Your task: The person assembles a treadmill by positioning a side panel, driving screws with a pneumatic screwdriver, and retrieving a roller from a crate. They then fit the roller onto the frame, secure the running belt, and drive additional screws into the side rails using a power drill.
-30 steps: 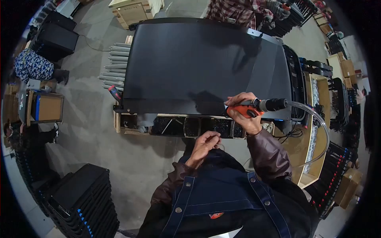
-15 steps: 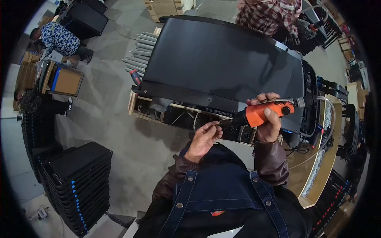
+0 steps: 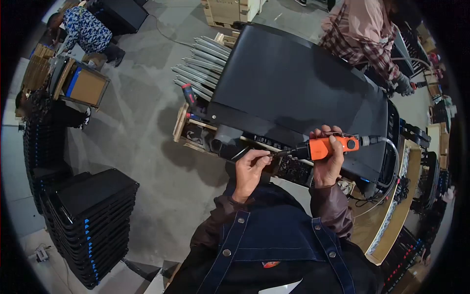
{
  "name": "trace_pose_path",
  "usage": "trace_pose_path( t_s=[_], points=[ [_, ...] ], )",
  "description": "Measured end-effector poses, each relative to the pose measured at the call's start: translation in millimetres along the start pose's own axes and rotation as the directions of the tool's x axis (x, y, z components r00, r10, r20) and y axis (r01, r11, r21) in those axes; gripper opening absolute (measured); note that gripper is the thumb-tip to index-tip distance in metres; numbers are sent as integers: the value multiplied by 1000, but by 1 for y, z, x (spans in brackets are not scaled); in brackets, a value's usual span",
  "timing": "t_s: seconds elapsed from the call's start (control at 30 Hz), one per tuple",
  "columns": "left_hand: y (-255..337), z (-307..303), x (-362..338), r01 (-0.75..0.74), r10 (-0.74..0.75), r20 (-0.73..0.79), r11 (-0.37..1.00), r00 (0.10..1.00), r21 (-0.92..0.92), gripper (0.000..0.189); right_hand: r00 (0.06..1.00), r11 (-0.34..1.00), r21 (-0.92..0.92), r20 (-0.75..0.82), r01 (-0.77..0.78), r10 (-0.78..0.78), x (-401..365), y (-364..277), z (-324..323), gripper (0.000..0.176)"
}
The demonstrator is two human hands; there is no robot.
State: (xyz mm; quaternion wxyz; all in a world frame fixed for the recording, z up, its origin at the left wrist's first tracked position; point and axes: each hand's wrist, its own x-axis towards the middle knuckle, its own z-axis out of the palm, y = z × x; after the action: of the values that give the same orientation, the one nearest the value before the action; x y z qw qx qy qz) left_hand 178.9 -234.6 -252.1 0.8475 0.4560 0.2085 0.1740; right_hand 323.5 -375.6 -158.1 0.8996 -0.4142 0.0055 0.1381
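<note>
My right hand (image 3: 327, 169) is wrapped round an orange pneumatic screwdriver (image 3: 320, 148), with an air hose (image 3: 393, 154) running from its rear end. The tool lies level, its black nose and bit pointing left. At the bit's tip my left hand (image 3: 248, 175) is closed in a pinch; a screw may be between the fingers, but it is too small to make out. Beyond both hands lies a large black panel (image 3: 293, 78) on a dark frame. Below the tool, a wooden parts box (image 3: 293, 172) holds small dark pieces.
Metal tubes (image 3: 203, 63) and a red-black screwdriver (image 3: 189, 93) sit at the panel's left end. Stacked black panels (image 3: 93, 210) stand at lower left. A long wooden tray (image 3: 409, 196) is on the right. One co-worker (image 3: 360, 34) works across the panel, others at left.
My view has shifted, so the panel appears further right. The screwdriver has come more level, its bit still at my left fingertips. The co-worker across the panel has moved an arm.
</note>
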Motion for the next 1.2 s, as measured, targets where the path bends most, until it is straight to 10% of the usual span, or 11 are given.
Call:
trace_pose_path(
  t_s=[0.07,0.13,0.27,0.33,0.7,0.87,1.1,1.2],
  points=[
    [13,-20,10,-188,206,-17,922,978,339,13,999,1000,-9,-33,-17,17,-1,26,14,37],
    [27,-46,21,-99,112,-32,955,993,281,14,993,999,-23,-117,-36,33,0,47,35,39],
    [38,-87,45,302,-293,85,872,952,-384,21,999,991,-133,-42,-5,-1,0,76,88,41],
    [36,-95,61,359,-278,255,440,926,-823,22,994,979,-183,74,93,-80,4,92,115,42],
    [33,-113,101,377,-467,226,260,855,-889,31,849,877,-378,524,296,-61,30,151,177,41],
    [50,-90,77,464,-530,-95,805,843,-369,50,635,777,-438,770,452,65,51,155,189,39],
    [-49,-66,97,375,-376,-44,927,926,-30,57,750,836,-465,653,291,102,49,157,201,38],
    [-64,-62,97,334,-292,-248,931,924,147,64,753,838,-466,649,283,106,52,160,199,36]
  ],
)
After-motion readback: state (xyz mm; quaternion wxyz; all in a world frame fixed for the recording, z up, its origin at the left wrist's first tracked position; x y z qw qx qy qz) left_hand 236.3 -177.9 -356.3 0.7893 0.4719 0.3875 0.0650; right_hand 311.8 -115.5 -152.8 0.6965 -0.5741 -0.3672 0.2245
